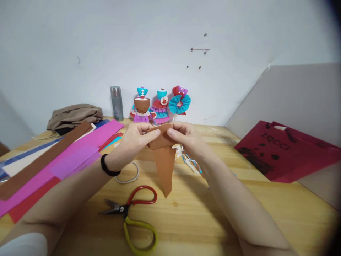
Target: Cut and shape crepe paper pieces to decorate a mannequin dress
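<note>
A strip of brown paper (165, 167) hangs between my hands, its upper part folded over and its lower end tapering to a point above the table. My left hand (141, 137) pinches the left side of the fold, thumb in front. On the right side, my right hand (183, 135) grips the same fold, its thumb also in front. Scissors (122, 209) with one red and one yellow-green handle lie below, blades slightly apart. Beside my left wrist is a white ring (129, 181).
Colored paper strips (53, 160) and brown cloth (76, 115) lie at left. A grey flask (116, 103) and several paper-dress figures (161, 108) stand by the wall. Paper scraps (189, 161) lie behind my right wrist. A red bag (287, 153) is at right.
</note>
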Demonstrator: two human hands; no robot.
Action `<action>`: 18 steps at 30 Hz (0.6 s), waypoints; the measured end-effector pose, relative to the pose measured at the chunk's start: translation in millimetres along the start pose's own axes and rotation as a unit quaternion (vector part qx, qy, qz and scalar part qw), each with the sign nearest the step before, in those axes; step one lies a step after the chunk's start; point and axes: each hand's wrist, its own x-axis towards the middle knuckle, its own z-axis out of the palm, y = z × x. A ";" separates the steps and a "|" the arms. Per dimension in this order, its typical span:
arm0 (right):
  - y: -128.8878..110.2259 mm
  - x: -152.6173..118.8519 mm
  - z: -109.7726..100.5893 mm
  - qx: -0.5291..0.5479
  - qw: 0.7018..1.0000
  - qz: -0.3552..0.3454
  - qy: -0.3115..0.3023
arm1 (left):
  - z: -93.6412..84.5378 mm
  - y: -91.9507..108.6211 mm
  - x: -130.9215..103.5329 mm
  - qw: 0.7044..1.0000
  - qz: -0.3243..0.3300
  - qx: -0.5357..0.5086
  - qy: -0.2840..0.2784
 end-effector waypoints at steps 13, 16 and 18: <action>-2.9 0.8 5.9 0.028 0.999 0.005 0.042 | -0.9 -4.5 0.6 1.000 0.017 -0.002 -0.015; -1.6 1.5 7.0 0.025 0.999 0.001 0.033 | -1.8 -4.7 1.7 1.000 0.021 0.001 -0.011; -0.6 2.7 6.9 0.019 0.999 -0.002 0.034 | -2.3 -4.9 2.7 1.000 0.019 0.010 -0.002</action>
